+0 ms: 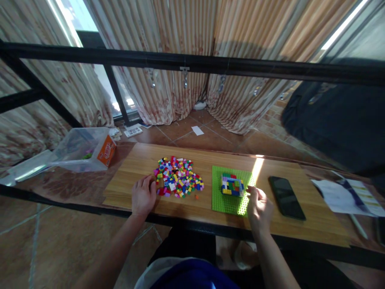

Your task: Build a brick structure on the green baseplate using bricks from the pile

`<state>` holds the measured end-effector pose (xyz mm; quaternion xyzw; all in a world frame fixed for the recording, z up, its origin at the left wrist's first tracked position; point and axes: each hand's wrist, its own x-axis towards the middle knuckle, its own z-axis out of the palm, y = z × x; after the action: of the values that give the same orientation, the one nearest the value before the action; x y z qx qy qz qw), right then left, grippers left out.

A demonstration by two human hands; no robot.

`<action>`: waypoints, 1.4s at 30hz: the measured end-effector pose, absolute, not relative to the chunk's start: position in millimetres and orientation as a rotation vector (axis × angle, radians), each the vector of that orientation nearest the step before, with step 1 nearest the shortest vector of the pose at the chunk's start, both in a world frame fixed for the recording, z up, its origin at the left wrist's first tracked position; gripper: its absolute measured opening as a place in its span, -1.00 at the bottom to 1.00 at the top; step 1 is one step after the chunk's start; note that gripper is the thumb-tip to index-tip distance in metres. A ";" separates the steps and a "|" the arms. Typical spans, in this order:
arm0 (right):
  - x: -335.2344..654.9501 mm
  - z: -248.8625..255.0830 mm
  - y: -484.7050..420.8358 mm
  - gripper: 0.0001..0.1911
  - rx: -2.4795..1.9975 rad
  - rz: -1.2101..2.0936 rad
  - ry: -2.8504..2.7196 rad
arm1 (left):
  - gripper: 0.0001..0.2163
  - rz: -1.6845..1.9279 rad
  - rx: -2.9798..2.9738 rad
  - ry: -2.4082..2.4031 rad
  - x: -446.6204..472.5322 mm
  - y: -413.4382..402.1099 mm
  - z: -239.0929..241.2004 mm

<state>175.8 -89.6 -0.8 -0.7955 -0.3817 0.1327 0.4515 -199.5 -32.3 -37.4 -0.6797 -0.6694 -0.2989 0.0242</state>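
My left hand [143,195] rests on the wooden board at the left edge of a loose heap of small coloured toy bricks [180,176]. Its fingers are loosely bent and slightly apart, with nothing visible in them. My right hand [260,206] is at the right edge of a green studded baseplate [217,200], thumb and fingers pinched together. Whatever may be between those fingertips is too small to make out. On the baseplate stands a low, squarish build of multicoloured bricks [232,185], just left of my right fingertips.
Right of the baseplate lies a black phone [287,197], with papers [338,196] farther right. A clear plastic box [81,150] with an orange label stands at the left. One orange brick [197,197] lies apart from the heap. A dark metal rail [192,64] crosses beyond the table.
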 end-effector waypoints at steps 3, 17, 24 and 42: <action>146.7 4.7 -97.0 -0.57 -1.875 0.291 -1.017 | -0.65 -0.929 -2.115 -2.071 -198.4 -32.9 -34.9; 54.1 -22.5 -91.3 -0.76 -1.795 0.313 -1.899 | -0.68 -0.964 -2.139 -2.087 -198.0 -35.5 -33.5; 68.1 -13.5 -98.0 -0.73 -1.719 0.534 -1.573 | -0.67 -0.955 -2.154 -2.056 -200.0 -34.5 -34.6; 190.1 -12.1 -95.9 -0.49 -1.943 0.306 -1.161 | -0.67 -0.894 -2.150 -2.014 -202.6 -29.7 -36.8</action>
<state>190.1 -95.9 -12.1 -0.7737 -0.4624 0.1219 0.4156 -202.6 -29.7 -36.8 -0.6980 -0.6539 -0.2901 0.0317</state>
